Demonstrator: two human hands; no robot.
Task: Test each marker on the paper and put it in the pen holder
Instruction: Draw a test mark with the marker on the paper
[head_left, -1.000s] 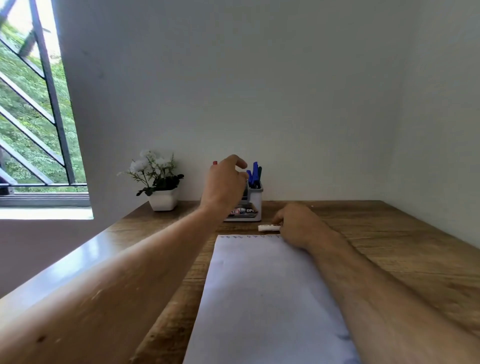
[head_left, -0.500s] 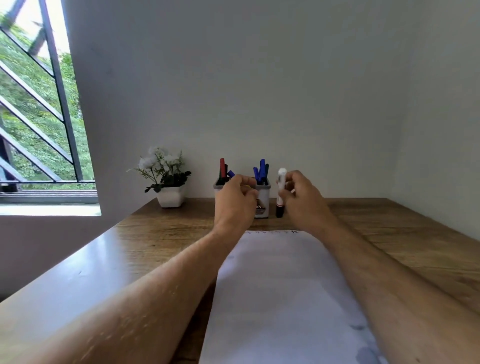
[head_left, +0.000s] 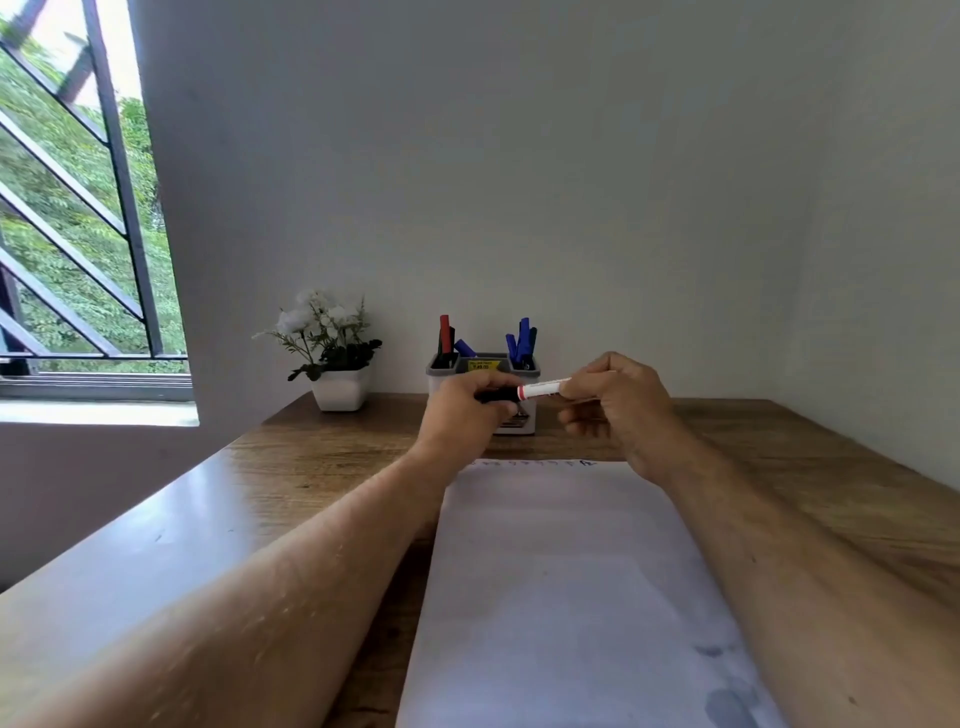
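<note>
A white marker (head_left: 540, 388) with a red band and a black cap lies level between my two hands, above the far end of the paper (head_left: 561, 571). My right hand (head_left: 618, 400) grips its white barrel. My left hand (head_left: 467, 415) holds the black cap end, fingers curled round it. Behind them stands the grey pen holder (head_left: 483, 366) by the wall, with red, black and blue markers (head_left: 522, 338) sticking out of its compartments. Small marks run along the paper's far edge.
A white pot of white flowers (head_left: 337, 384) stands left of the holder on the wooden desk (head_left: 311, 467). A barred window is at the far left. White walls close the back and right.
My right hand has picked the marker off the desk, stood it upright, then turned it level. My left hand left the holder and now grips the cap end.
</note>
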